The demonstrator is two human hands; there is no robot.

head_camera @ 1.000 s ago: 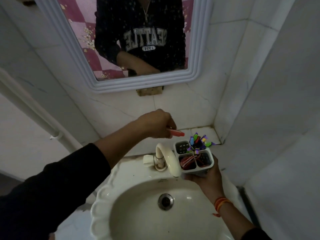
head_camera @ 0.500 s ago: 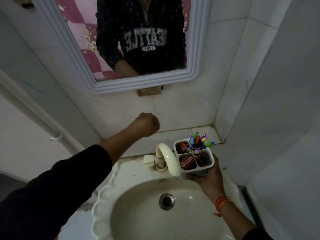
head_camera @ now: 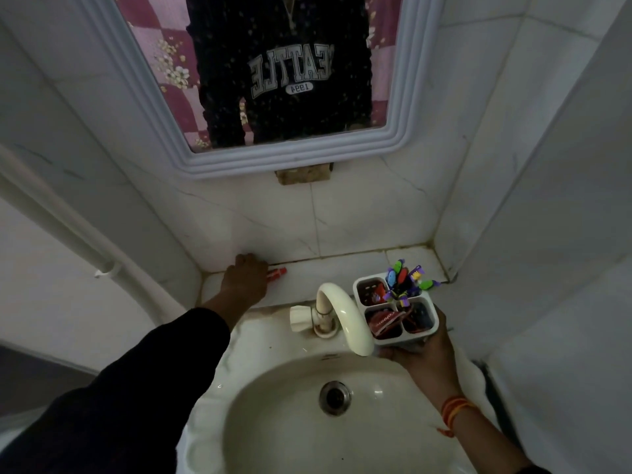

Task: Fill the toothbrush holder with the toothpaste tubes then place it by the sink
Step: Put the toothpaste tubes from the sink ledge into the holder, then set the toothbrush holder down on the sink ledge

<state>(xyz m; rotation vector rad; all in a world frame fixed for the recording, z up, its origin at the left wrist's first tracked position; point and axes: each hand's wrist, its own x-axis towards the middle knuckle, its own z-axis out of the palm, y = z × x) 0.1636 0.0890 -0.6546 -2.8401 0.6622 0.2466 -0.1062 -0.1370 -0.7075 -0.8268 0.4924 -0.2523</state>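
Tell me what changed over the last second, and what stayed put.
The left hand put its red tube into the holder's back-left compartment, then swung left and down to the ledge, where it now covers another toothpaste tube; whether it has closed on it is unclear. The right hand kept its grip on the toothbrush holder beside the tap.

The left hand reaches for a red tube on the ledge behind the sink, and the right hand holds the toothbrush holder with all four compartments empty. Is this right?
Not quite. In the head view the toothbrush holder in the right hand is not empty: brushes and red tubes fill its compartments. The left hand does reach the red tube on the ledge.
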